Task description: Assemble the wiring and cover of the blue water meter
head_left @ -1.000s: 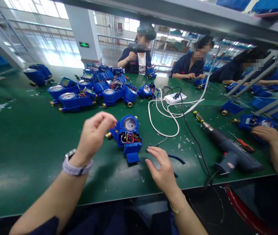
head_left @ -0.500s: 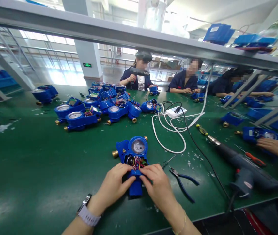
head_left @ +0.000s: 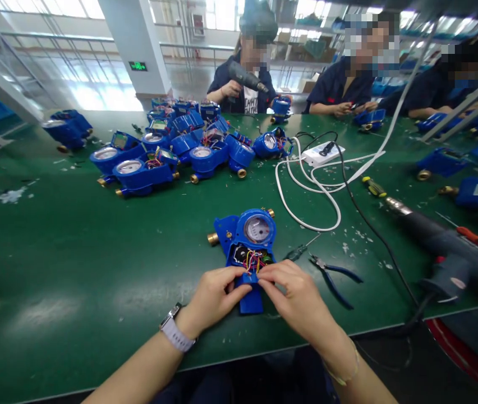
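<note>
A blue water meter (head_left: 260,229) with a round dial and brass fittings lies on the green table in front of me. Its lower compartment is uncovered and shows coloured wires (head_left: 254,261). Just below that compartment, a small blue plastic part (head_left: 249,278) is pinched from both sides. My left hand (head_left: 217,294), with a watch on the wrist, has thumb and fingers closed on its left side. My right hand (head_left: 295,292) grips its right side in the same manner. Under the hands a flat blue piece (head_left: 251,301) sticks out toward me.
Right of the meter lie cutting pliers (head_left: 334,278), a dark-handled screwdriver (head_left: 298,251) and a heat gun (head_left: 441,247). A white power strip (head_left: 323,152) trails cables. Several blue meters (head_left: 146,174) crowd the back left. Co-workers sit opposite, one holding a heat gun (head_left: 245,76).
The view has tilted down and shifted left, so the table's front edge shows more. Both hands still hold the small blue part at the meter, with little change in their grip.
</note>
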The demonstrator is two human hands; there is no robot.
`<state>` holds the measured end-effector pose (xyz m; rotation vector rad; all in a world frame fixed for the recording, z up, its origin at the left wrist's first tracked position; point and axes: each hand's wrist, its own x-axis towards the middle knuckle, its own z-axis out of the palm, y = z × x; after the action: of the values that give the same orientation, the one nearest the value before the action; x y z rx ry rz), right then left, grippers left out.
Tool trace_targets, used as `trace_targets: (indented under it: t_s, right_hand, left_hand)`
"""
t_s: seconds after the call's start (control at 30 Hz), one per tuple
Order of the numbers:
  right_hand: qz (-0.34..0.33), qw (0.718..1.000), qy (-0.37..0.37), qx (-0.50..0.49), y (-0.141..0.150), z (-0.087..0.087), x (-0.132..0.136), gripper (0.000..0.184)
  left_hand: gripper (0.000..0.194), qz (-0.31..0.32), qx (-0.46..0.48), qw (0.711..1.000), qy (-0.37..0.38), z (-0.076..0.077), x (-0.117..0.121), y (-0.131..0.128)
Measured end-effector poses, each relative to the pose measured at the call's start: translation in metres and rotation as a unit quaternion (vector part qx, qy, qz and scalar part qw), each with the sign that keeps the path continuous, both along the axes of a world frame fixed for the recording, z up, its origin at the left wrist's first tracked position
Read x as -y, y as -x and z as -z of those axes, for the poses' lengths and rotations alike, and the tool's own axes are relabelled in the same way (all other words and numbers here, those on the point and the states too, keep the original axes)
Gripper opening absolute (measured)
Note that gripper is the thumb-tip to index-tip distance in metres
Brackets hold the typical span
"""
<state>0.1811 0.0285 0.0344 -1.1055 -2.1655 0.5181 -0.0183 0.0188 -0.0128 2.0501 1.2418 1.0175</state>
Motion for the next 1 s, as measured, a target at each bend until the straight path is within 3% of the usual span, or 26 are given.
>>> trace_targets:
  t_s: [0.3,0.43,0.57,0.67,0.73,0.8,0.9,1.0]
  right_hand:
    - [-0.004,0.998,0.039,0.047,-0.005,-0.004,-0.006,0.007]
    - [-0.007,0.998,0.015,0.058,0.000,-0.006,-0.003,0.009]
    - [0.039,0.998,0.003,-0.050,-0.011,-0.008,-0.001,0.017]
    - [0.184,0.980,-0.028,-0.070,-0.053,0.006,-0.006,0.020]
    - [0.275,0.961,-0.039,0.019,-0.092,0.026,-0.009,0.047]
    - [0.328,0.934,0.013,0.144,-0.128,0.049,-0.009,0.074]
    - [0.323,0.921,0.035,0.215,-0.154,0.073,-0.003,0.078]
    - [0.296,0.935,-0.042,0.192,-0.139,0.069,-0.002,0.061]
  left_hand:
    - [0.024,0.010,-0.006,1.000,-0.016,-0.002,0.002,-0.003]
    - [0.024,0.014,-0.008,1.000,-0.021,-0.003,0.001,-0.003]
    - [0.026,0.015,-0.016,1.000,-0.019,-0.004,-0.001,-0.003]
    - [0.026,0.012,-0.025,0.999,-0.027,-0.007,-0.001,-0.003]
    - [0.024,0.008,-0.028,0.999,-0.028,-0.009,-0.001,-0.003]
    - [0.023,0.002,-0.029,0.999,-0.023,-0.010,0.000,-0.004]
    - [0.021,-0.002,-0.027,0.999,-0.019,-0.010,0.000,-0.005]
    - [0.022,-0.011,-0.022,0.999,-0.020,-0.008,0.000,-0.007]
